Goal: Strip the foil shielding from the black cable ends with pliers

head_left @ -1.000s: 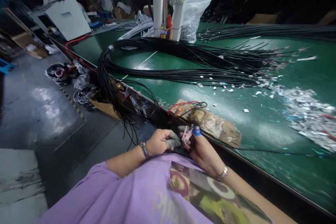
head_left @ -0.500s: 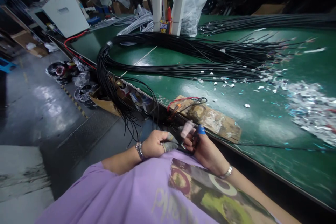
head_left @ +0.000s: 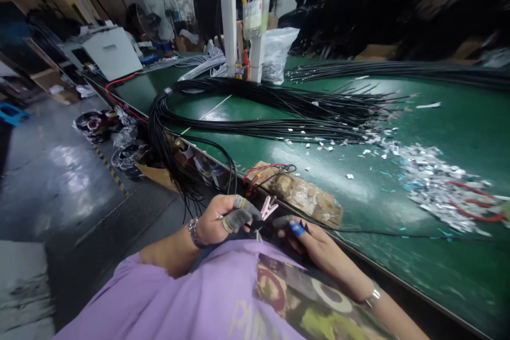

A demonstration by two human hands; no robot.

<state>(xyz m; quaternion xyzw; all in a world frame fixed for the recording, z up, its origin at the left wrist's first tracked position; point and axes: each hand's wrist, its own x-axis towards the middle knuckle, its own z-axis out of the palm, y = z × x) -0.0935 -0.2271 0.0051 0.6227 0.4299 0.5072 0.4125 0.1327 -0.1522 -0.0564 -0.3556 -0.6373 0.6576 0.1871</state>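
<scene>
My left hand [head_left: 227,218], in grey finger covers, pinches the end of a black cable [head_left: 251,227]. Thin coloured wires [head_left: 258,235] stick out below its fingertips. A pink clip [head_left: 268,207] like a clothespin stands right at those fingertips, near the bench edge; what it is fixed to is hidden. My right hand [head_left: 305,236], with a blue cover on the thumb and a grey one on a finger, is a little to the right of the clip. Its fingers are curled together, and I cannot make out what is in them.
On the green bench [head_left: 319,164] lies a worn wooden block [head_left: 298,194] with red and black leads. Behind it are bundles of black cable [head_left: 258,125] and a heap of white scraps [head_left: 434,180]. More cable ends [head_left: 187,186] hang over the edge. A white post [head_left: 228,21] stands behind.
My hands have moved apart, the right one to the right and lower. The pink clip now shows sharply between them, and the coloured wires have come into view. The camera has tilted up.
</scene>
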